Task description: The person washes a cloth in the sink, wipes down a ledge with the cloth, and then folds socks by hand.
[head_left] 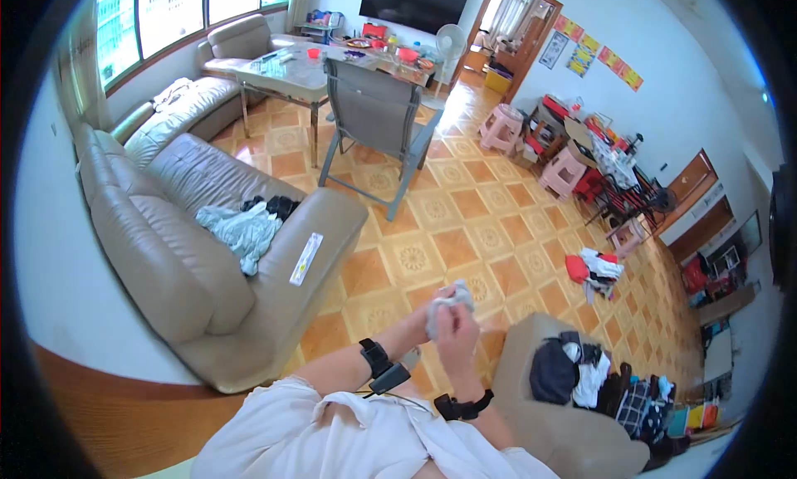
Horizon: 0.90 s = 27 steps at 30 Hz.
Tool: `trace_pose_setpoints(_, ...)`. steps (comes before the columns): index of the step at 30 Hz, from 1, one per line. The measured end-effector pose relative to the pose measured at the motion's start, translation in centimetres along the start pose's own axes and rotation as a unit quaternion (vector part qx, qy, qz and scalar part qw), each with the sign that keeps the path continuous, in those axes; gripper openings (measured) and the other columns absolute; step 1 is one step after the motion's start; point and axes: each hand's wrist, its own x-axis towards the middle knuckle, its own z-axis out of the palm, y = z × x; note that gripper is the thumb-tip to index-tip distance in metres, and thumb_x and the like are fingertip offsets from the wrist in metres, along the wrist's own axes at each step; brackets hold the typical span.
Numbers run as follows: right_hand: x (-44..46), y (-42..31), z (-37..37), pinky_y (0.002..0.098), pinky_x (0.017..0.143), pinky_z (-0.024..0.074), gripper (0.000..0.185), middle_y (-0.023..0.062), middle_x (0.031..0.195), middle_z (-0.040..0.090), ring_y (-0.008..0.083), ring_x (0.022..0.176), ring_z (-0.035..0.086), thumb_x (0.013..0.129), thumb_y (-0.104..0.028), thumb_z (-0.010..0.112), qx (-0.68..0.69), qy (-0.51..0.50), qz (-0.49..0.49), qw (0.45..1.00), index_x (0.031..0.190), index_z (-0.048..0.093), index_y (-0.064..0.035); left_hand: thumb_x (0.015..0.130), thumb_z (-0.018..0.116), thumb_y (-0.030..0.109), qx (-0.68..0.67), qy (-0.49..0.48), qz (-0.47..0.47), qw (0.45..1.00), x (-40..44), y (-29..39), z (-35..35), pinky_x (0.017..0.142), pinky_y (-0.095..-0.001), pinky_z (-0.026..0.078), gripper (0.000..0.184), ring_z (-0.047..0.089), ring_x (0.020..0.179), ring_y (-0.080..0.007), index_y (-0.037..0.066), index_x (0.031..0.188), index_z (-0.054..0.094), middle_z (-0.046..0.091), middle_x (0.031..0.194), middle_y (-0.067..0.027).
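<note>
Both hands are together in front of me, at the lower middle of the head view. Between them is a small, bunched light-grey cloth (462, 293); its exact kind cannot be made out. My right hand (456, 336) pinches the cloth from the near side, fingers closed. My left hand (438, 300) is closed around its far side, partly covered by the cloth and my right hand. Black straps with small devices sit on both forearms. Below the hands is the light-coloured clothing (332, 429) that I wear.
A beige leather sofa (158, 238) on the left bears a pale green garment (242, 234) and a white strip-shaped packet (306, 259). At right, another beige seat (519, 379) carries several folded clothes (591, 382). Red and white clothes (594, 270) lie on the tiled floor. A grey chair (371, 97) stands ahead.
</note>
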Motion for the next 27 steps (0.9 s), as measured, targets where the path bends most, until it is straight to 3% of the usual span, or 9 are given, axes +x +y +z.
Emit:
trace_pose_setpoints(2,5.8,2.0,0.5,0.0362,0.061,0.05,0.022,0.0104,0.078,0.068,0.0176,0.064,0.063,0.099,-0.025,0.07,-0.052,-0.034,-0.113,0.992,0.094,0.07,-0.0037,0.106,0.055,0.059,0.176,-0.004,0.241,0.954,8.8,-0.2,-2.1,0.076,-0.0345,0.057,0.053,0.065,0.101,-0.0161,0.023,0.145,0.052,0.063,0.116,0.0028)
trace_pose_setpoints(4,12.5,5.7,-0.4,0.0368,0.057,0.0493,0.02,0.0103,0.074,0.066,0.0172,0.059,0.062,0.097,-0.024,0.072,-0.101,-0.068,-0.212,0.97,0.093,0.07,-0.0042,0.107,0.058,0.049,0.098,-0.058,0.224,0.968,15.2,2.6,-2.1,0.074,-0.0349,0.058,0.04,0.067,0.091,-0.0177,0.022,0.137,0.061,0.068,0.112,-0.0001)
trace_pose_setpoints(6,22.1,11.8,-1.7,0.0382,0.057,0.0497,0.02,0.0109,0.073,0.065,0.0219,0.059,0.065,0.097,-0.023,0.07,0.063,0.041,-0.024,0.997,0.088,0.069,-0.0049,0.107,0.059,0.037,-0.088,0.033,0.081,0.992,19.5,8.1,2.6,0.072,-0.0372,0.059,0.025,0.069,0.083,-0.0173,0.018,0.118,0.07,0.071,0.098,-0.0015)
trace_pose_setpoints(9,34.6,16.2,-4.1,0.0384,0.054,0.0433,0.029,0.0106,0.061,0.058,0.0182,0.056,0.056,0.099,-0.024,0.067,0.086,0.069,0.117,0.987,0.081,0.064,-0.0023,0.107,0.055,0.034,-0.036,0.011,-0.022,0.999,26.3,12.8,4.5,0.079,-0.0444,0.063,0.025,0.072,0.094,-0.0208,0.018,0.118,0.071,0.073,0.109,-0.0047)
trace_pose_setpoints(12,41.6,22.4,-0.4,0.0394,0.053,0.043,0.028,0.0151,0.062,0.059,0.0217,0.055,0.058,0.099,-0.024,0.066,-0.048,0.078,-0.081,0.992,0.081,0.066,-0.0026,0.11,0.046,0.036,-0.129,0.187,0.068,0.971,32.0,18.9,7.8,0.068,-0.0456,0.062,0.032,0.072,0.08,-0.0205,0.016,0.096,0.066,0.071,0.087,-0.0022)
trace_pose_setpoints(16,52.9,27.0,2.9,0.0448,0.058,0.0475,0.03,0.0178,0.069,0.065,0.0319,0.063,0.064,0.099,-0.029,0.065,-0.022,0.056,-0.047,0.997,0.083,0.068,-0.0034,0.11,0.041,0.038,-0.262,-0.156,0.082,0.949,44.4,26.1,-1.6,0.065,-0.045,0.062,0.035,0.072,0.074,-0.0219,0.017,0.103,0.068,0.072,0.088,-0.0034)
trace_pose_setpoints(18,58.8,30.0,4.8,0.0484,0.062,0.0505,0.032,0.0196,0.074,0.069,0.0387,0.069,0.067,0.099,-0.032,0.064,-0.007,0.039,-0.023,0.999,0.084,0.069,-0.0039,0.111,0.041,0.04,-0.055,0.208,0.07,0.974,46.8,31.9,4.7,0.059,-0.0404,0.061,0.036,0.07,0.068,-0.0205,0.016,0.11,0.068,0.072,0.087,-0.0045)
trace_pose_setpoints(19,64.1,33.4,4.8,0.0493,0.063,0.0502,0.038,0.0204,0.076,0.069,0.0403,0.072,0.068,0.101,-0.037,0.06,-0.022,0.019,0.047,0.998,0.084,0.07,-0.0037,0.113,0.037,0.041,-0.002,0.048,0.054,0.997,49.5,33.6,2.3,0.058,-0.0403,0.06,0.04,0.071,0.07,-0.0222,0.015,0.115,0.068,0.074,0.094,-0.0064)
trace_pose_setpoints(27,89.7,50.9,5.8,0.0486,0.072,0.0541,0.052,0.0195,0.099,0.075,0.0345,0.085,0.073,0.104,-0.055,0.053,-0.037,0.022,0.187,0.982,0.107,0.071,-0.0059,0.111,0.053,0.038,0.051,0.109,0.052,0.991,75.3,52.6,-0.1,0.094,-0.04,0.058,0.033,0.071,0.108,-0.0173,0.015,0.131,0.064,0.072,0.121,-0.0019)
